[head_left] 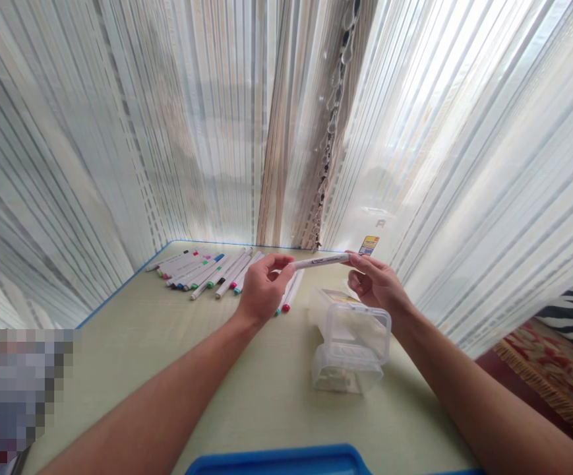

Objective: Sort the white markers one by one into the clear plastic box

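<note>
A white marker (322,261) is stretched nearly level between my two hands above the table. My left hand (264,285) pinches its left end, and the fingers of my right hand (378,280) close on its right end. Under my left hand lie a few white markers with red and teal ends, among them a red-ended marker (287,307). To the left, a spread of several white markers (211,270) with coloured ends covers the table. Below my right hand a clear plastic case (350,336) lies on its side, its open end facing me.
The pale green table (148,369) has a blue edge. A blue tray-like object (276,460) shows at the near edge. Behind, a clear plastic piece with a yellow label (369,245) stands against the striped curtain (207,132). A patterned rug (558,369) is at the right.
</note>
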Demonstrator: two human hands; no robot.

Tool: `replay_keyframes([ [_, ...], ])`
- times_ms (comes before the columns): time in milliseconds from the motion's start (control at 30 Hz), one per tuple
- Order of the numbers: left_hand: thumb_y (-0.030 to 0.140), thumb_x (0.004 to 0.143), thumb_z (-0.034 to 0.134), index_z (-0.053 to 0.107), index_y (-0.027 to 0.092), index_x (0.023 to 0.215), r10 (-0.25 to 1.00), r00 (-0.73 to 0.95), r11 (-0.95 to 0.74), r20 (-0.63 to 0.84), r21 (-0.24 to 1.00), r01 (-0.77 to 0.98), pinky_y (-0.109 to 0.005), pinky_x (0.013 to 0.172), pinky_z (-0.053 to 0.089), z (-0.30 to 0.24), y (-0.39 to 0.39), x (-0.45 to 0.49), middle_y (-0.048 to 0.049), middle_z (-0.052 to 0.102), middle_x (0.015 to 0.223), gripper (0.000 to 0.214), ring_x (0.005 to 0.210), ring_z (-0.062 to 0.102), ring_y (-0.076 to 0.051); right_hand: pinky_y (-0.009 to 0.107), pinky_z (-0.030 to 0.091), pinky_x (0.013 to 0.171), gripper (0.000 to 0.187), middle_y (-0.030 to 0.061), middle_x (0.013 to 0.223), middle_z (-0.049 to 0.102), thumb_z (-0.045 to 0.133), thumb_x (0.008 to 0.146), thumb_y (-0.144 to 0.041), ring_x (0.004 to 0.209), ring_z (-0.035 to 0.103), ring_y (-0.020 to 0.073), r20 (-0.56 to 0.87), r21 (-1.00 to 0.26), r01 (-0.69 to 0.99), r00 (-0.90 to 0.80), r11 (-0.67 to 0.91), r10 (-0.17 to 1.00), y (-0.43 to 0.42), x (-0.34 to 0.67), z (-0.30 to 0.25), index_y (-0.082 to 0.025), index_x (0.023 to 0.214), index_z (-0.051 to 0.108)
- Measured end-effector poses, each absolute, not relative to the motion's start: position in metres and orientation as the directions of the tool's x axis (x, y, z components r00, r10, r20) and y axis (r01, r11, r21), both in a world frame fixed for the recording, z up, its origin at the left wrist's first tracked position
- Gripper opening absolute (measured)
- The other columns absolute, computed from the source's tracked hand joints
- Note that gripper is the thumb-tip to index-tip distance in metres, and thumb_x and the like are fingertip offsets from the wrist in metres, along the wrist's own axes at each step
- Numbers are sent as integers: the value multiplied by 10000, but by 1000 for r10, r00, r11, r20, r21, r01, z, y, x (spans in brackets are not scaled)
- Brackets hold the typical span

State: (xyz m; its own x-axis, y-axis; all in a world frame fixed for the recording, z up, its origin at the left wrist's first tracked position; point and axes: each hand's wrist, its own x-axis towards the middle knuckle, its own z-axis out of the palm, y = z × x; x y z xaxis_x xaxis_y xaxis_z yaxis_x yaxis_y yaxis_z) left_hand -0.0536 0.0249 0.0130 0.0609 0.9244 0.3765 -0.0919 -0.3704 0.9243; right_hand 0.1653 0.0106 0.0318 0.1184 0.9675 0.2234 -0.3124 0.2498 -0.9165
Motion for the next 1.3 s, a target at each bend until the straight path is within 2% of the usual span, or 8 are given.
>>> replay_keyframes([
  [467,363,801,710,684,114,935,920,81,-374,383,921,-107,-198,428,349,12,26,-53,-53,703,737,283,437,449,-55,207,266,364,286,2,757,719,915,614,-339,411,458,35,225,-910,-326,136,258,965,9,164,34,-200,840,806],
  [833,380,796,730,690,121,926,910,77,-403,408,912,-72,-204,462,385,11,26,-54,-53,701,751,292,485,478,-69,213,259,374,290,-14,719,692,910,617,-326,410,460,39,222,-910,-329,124,251,967,8,164,33,-206,859,804],
  [1300,366,804,721,697,117,966,917,86,-382,389,920,-91,-216,480,404,11,26,-54,-76,731,812,297,492,502,-74,221,257,368,273,-14,774,702,901,625,-325,415,455,40,223,-911,-324,135,256,965,9,164,34,-211,854,804],
])
